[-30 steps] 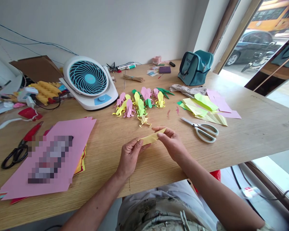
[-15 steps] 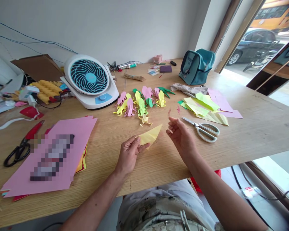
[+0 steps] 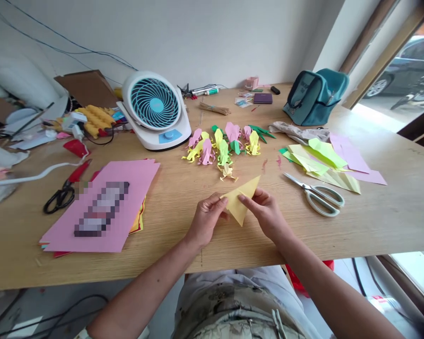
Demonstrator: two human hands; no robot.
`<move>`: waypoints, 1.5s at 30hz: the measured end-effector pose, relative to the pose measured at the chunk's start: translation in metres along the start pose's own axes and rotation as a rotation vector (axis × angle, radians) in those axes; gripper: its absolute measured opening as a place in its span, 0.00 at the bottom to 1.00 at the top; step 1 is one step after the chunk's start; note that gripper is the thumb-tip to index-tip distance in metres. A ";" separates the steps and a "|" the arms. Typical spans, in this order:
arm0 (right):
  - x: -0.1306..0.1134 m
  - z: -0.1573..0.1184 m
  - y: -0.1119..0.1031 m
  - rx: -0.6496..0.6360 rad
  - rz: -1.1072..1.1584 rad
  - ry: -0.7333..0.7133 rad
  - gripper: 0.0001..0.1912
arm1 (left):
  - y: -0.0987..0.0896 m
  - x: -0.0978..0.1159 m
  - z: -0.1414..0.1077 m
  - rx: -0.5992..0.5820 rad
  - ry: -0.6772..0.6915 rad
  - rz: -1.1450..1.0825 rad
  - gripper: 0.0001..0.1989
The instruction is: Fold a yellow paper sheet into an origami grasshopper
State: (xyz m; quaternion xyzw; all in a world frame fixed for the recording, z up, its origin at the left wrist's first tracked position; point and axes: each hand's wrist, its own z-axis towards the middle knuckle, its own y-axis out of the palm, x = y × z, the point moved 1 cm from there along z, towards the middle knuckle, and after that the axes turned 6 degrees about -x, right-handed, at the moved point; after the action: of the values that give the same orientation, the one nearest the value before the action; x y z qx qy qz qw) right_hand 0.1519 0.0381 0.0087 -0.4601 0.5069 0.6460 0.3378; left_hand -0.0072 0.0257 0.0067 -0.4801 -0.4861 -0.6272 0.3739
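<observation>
A folded sheet of yellow paper [image 3: 243, 207], shaped roughly like a triangle, is held up between both hands over the table's front part. My left hand [image 3: 207, 217] pinches its left corner between thumb and fingers. On the right side, my right hand [image 3: 266, 212] grips it with the thumb on top and the fingers behind. Just beyond the paper lies a small pale yellow origami figure [image 3: 227, 172]. A cluster of folded paper figures [image 3: 223, 151] in pink, yellow and green stands behind that one. White-handled scissors [image 3: 320, 194] lie to the right of my right hand.
Loose coloured sheets [image 3: 316, 162] lie at the right, near a teal bag [image 3: 316, 99]. A stack of pink paper [image 3: 102, 207] and red-and-black scissors [image 3: 66, 188] lie at the left. Farther back are a white fan [image 3: 155, 108], a bundle of sticks [image 3: 214, 108] and a purple booklet [image 3: 263, 98].
My right hand has moved left and closed on the yellow paper, which only my left hand held before. The paper now shows a wider triangle. The view has turned left.
</observation>
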 end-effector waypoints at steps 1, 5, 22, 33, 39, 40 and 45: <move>0.000 -0.001 0.000 -0.007 -0.002 0.014 0.15 | -0.001 0.000 0.000 0.001 0.021 0.055 0.12; 0.001 -0.002 0.000 -0.084 -0.010 0.069 0.14 | -0.005 0.003 0.002 0.012 0.084 0.225 0.11; 0.005 -0.002 -0.008 -0.127 -0.085 0.082 0.09 | -0.007 0.009 0.002 0.071 0.140 0.269 0.10; 0.003 0.001 -0.004 -0.048 -0.072 0.059 0.14 | -0.010 0.006 0.004 0.073 0.103 0.291 0.12; 0.000 0.000 -0.002 -0.060 -0.080 0.055 0.17 | -0.010 0.008 0.005 0.038 0.099 0.367 0.11; 0.000 -0.001 -0.001 -0.075 -0.091 0.058 0.17 | -0.009 0.009 0.004 0.039 0.114 0.395 0.11; -0.001 -0.001 0.003 -0.127 -0.151 0.072 0.20 | -0.010 0.012 0.003 0.062 0.109 0.425 0.13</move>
State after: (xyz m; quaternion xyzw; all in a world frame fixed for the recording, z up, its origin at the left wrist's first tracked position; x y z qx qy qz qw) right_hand 0.1497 0.0361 0.0111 -0.5403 0.4406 0.6326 0.3373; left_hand -0.0192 0.0315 0.0163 -0.5256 -0.3721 -0.5442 0.5377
